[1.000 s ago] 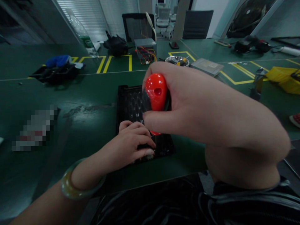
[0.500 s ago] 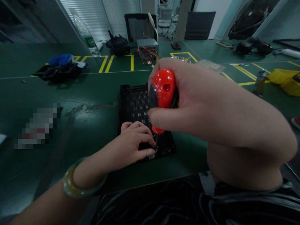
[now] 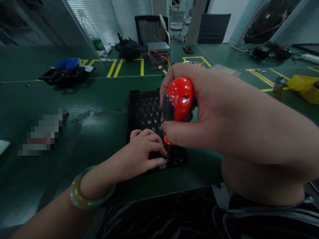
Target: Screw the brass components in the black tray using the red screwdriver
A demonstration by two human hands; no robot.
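In the head view, a black rectangular panel (image 3: 144,111) with a perforated, honeycomb-like face lies flat on the green table. My right hand (image 3: 206,113) is wrapped round the fat red and dark grey handle of a screwdriver (image 3: 181,98). Its thin shaft points down at the panel's near right part, and the handle leans to the right. My left hand (image 3: 146,149), a bangle on its wrist, lies over the panel's near left part. Thumb and index finger come together close beside the screwdriver's tip; whatever is between them is too small to make out.
Behind the panel stands a grey metal box (image 3: 159,49) with coloured cables. A black tray with blue items (image 3: 66,71) sits at the left, a plastic bottle (image 3: 96,41) beyond it. A blurred-out packet (image 3: 43,134) lies nearer. Yellow material (image 3: 305,88) is at the right.
The screwdriver's handle has tipped and shifted right and slightly down with my right hand, while its tip stays near the same spot. My left hand keeps its place on the panel.
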